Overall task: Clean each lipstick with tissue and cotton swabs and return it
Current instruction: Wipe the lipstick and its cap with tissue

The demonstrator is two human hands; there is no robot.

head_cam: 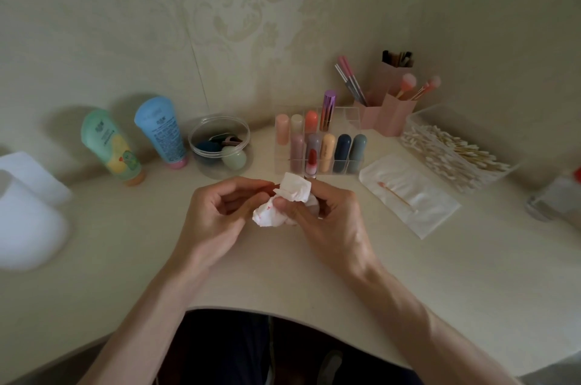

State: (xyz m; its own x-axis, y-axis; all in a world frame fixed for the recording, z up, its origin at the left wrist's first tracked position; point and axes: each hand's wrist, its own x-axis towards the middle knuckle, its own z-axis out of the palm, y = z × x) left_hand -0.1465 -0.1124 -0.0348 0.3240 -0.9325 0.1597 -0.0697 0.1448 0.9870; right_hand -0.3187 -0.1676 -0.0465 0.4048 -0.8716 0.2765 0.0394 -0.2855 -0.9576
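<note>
Gripped in the right hand (330,224) is a crumpled white tissue (290,196) with red smears, the thumb pressed on its front and the fingers curled round behind it. The curled fingertips of the left hand (217,218) are brought against its left edge, though whether they pinch it cannot be told. Both hands are held just above the middle of the pale beige table (125,243). At the far left, blurred white rounded shapes (28,221) are seen. Beside them a green squeeze tube (110,145) and a blue squeeze tube (160,130) are stood on their caps near the wall. Next comes a clear round plastic tub (195,145) in which dark and pale green sponges are kept. Just beyond the tissue, an uncapped red lipstick (311,158) is stood upright against the near side of a clear acrylic organizer (352,117). Capped pastel and dark blue lipsticks (328,152) are slotted in the organizer, with a metallic purple tube (328,108) in its far row. To the right, a flat white tissue sheet (418,205) is spread, and a pink-tipped cotton swab (396,194) is laid on it. Farther off, pink brush holders (396,114) and a clear box (440,114) filled with cotton swabs (452,155) are placed.
</note>
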